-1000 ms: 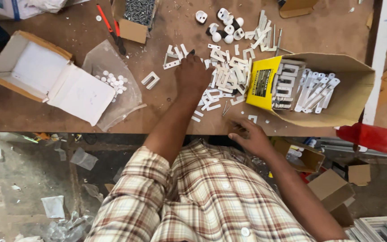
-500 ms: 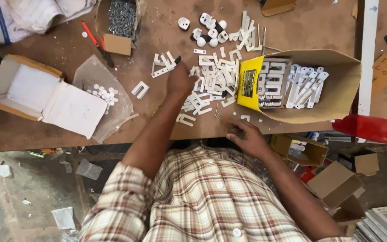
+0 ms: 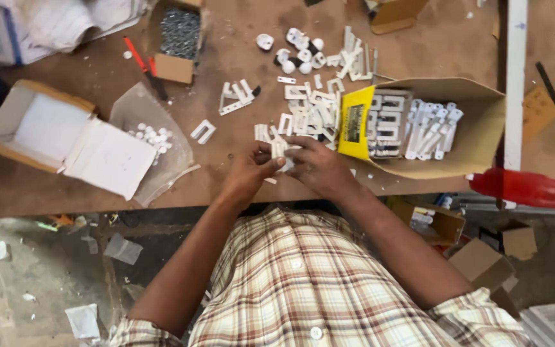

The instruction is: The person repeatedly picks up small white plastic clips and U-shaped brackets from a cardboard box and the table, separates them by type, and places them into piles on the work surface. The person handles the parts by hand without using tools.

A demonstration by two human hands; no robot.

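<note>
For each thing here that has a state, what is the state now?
White box: open, empty inside.
Screw box: open, full of screws.
Brown carton: on its side, open, white parts inside.
Plastic bag: open, small white caps inside.
Left hand, right hand: together holding a white clip.

A worn brown wooden workbench [image 3: 239, 186] carries a scatter of small hardware. A loose pile of white plastic brackets [image 3: 309, 115] lies near its middle, with white round caps [image 3: 293, 54] beyond them. An open cardboard carton with a yellow flap [image 3: 483, 122], lying on its side to the right, holds more white parts. At left sit an open white-lined box [image 3: 40, 128] and a clear plastic bag of small white pieces [image 3: 155, 138]. A small cardboard box of grey screws [image 3: 178, 35] and a red-handled tool [image 3: 139, 58] lie toward the far edge.
</note>
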